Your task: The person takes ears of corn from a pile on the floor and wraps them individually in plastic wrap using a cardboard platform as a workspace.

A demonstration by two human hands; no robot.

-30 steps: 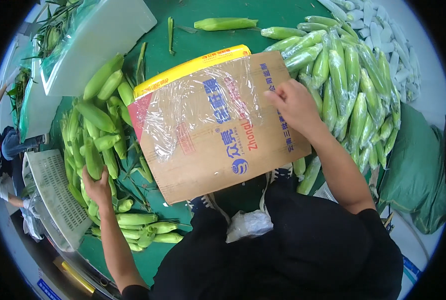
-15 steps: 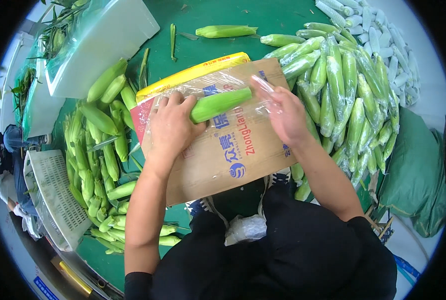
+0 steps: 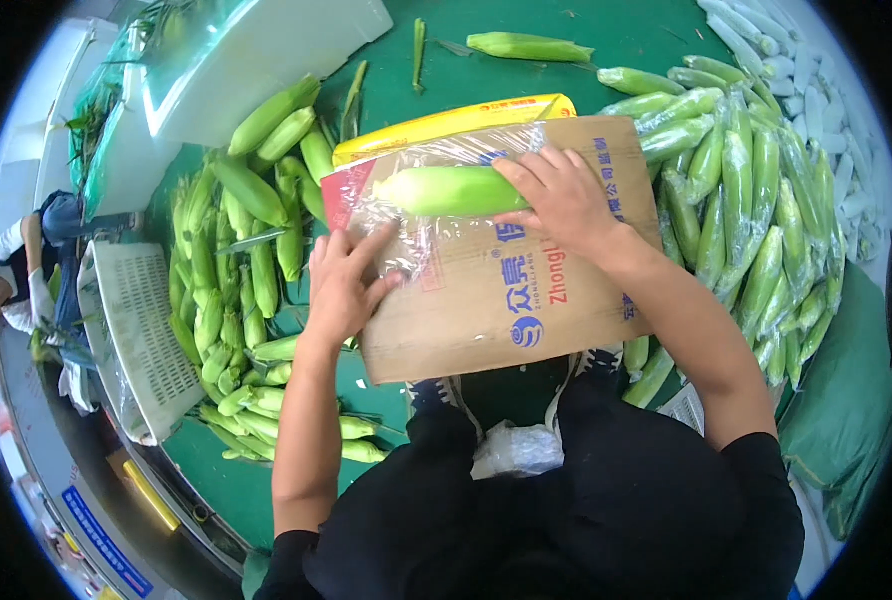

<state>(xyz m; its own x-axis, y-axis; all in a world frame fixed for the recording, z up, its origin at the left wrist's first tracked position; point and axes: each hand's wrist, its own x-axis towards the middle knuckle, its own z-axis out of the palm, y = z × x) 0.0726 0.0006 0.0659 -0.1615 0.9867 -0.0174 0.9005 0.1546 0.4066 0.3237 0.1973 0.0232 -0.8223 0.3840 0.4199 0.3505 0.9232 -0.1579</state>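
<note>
A green ear of corn in its husk [image 3: 446,191] lies crosswise over a sheet of clear plastic film [image 3: 416,235] on a flat cardboard piece [image 3: 446,330]. My right hand [image 3: 566,205] grips the ear's right end, fingers above and thumb below. At the ear's lower left, my left hand [image 3: 346,285] has its thumb and fingers apart, fingertips at the film's edge; whether it pinches any film is hard to see. A yellow printed film pack [image 3: 456,125] sits along the cardboard's far edge.
Unwrapped corn [image 3: 256,250] is heaped at left beside a white plastic basket [image 3: 151,330] and a white foam box [image 3: 276,65]. Film-wrapped corn [image 3: 746,210] is piled at right, near white netted pieces [image 3: 836,130]. Another person [image 3: 41,260] is at far left.
The ear has gone from my left hand to my right and now lies further left on the cardboard. My left hand has let go and opened at the film. The whole view has shifted.
</note>
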